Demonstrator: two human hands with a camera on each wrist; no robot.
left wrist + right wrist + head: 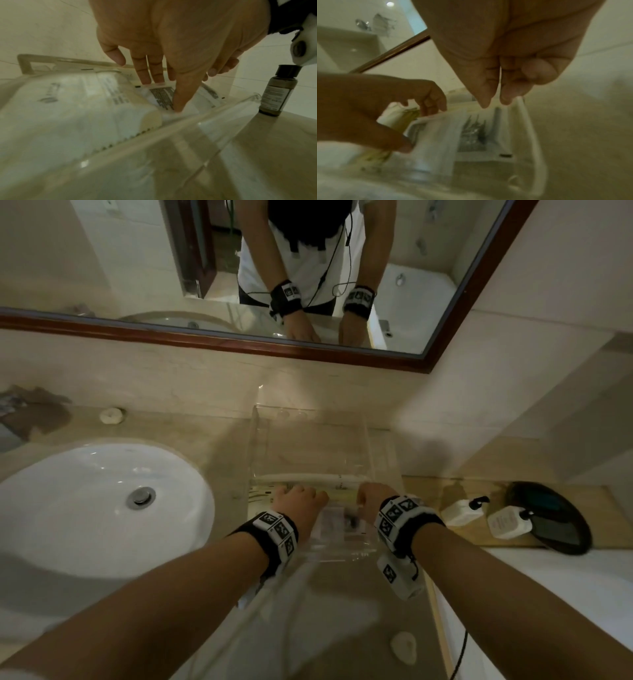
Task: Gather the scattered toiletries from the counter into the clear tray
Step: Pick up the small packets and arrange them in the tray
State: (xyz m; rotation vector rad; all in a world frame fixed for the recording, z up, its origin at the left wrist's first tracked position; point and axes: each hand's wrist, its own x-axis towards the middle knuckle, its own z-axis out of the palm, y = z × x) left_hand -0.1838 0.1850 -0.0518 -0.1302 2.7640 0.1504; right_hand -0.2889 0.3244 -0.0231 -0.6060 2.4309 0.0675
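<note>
The clear tray (pixel 255 440) stands on the counter right of the sink. Both hands reach into its near end. My left hand (pixel 301 501) pinches a white printed packet (pixel 159 94) between fingers and thumb, standing it against the tray's near wall (pixel 214 112). The straight fingers of my right hand (pixel 373 501) touch the same packet's (pixel 476 132) top edge from the right. A larger cream packet (pixel 77 97) and a long white tube (pixel 308 478) lie in the tray. A small brown bottle (pixel 278 92) with a black cap stands on the counter just outside the tray.
A white sink (pixel 102 501) lies to the left. Two white pump bottles (pixel 462 511) (pixel 507 522) sit by a dark round tray (pixel 561 508) on the right. Small white lumps rest at the back (pixel 111 416) and near the front edge (pixel 404 645). A mirror (pixel 239 268) hangs behind.
</note>
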